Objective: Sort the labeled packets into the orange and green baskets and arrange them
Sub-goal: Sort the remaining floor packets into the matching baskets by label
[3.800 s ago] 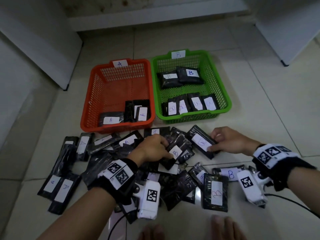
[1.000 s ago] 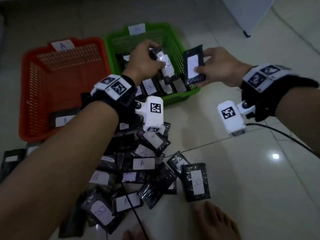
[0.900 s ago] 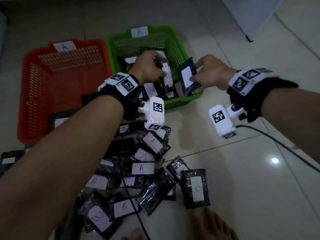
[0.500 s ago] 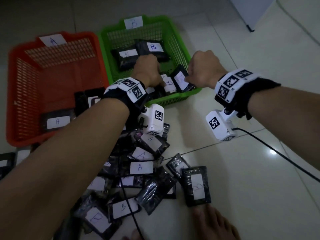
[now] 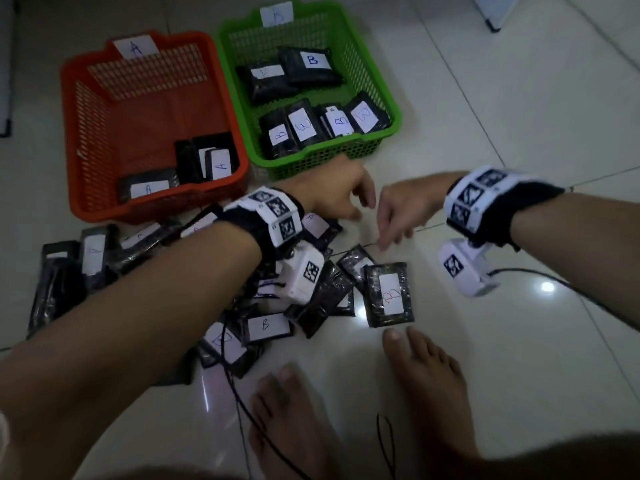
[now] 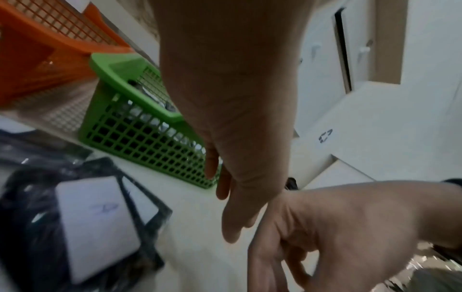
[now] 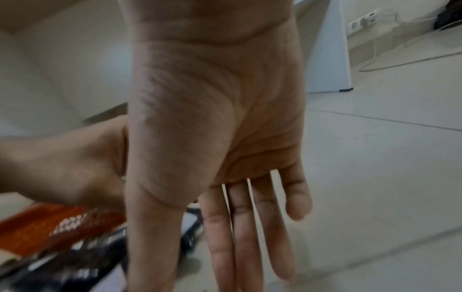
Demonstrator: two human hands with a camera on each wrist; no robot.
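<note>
Orange basket (image 5: pixel 86 140): few A packets, upper left.
Green basket (image 5: pixel 388 98): more B packets.
Floor pile (image 5: pixel 263 327): many unsorted.
Left hand (image 5: pixel 332 192), right hand (image 5: pixel 401 206): empty, fingers relaxed.

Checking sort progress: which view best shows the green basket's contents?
Head view: the green basket is seen from above, B labels readable. Left wrist view shows only its mesh wall, contents blurred behind. Right wrist view misses it.

Ahead of you the orange basket (image 5: pixel 104 188) and green basket (image 5: pixel 332 157) stand side by side, walls nearly touching, so only their open tops let a hand in. The packet pile (image 5: pixel 263 299) crowds the floor to your left. Bare tile (image 5: pixel 485 133) lies open on the right, past the trailing cable (image 5: pixel 540 275).
</note>
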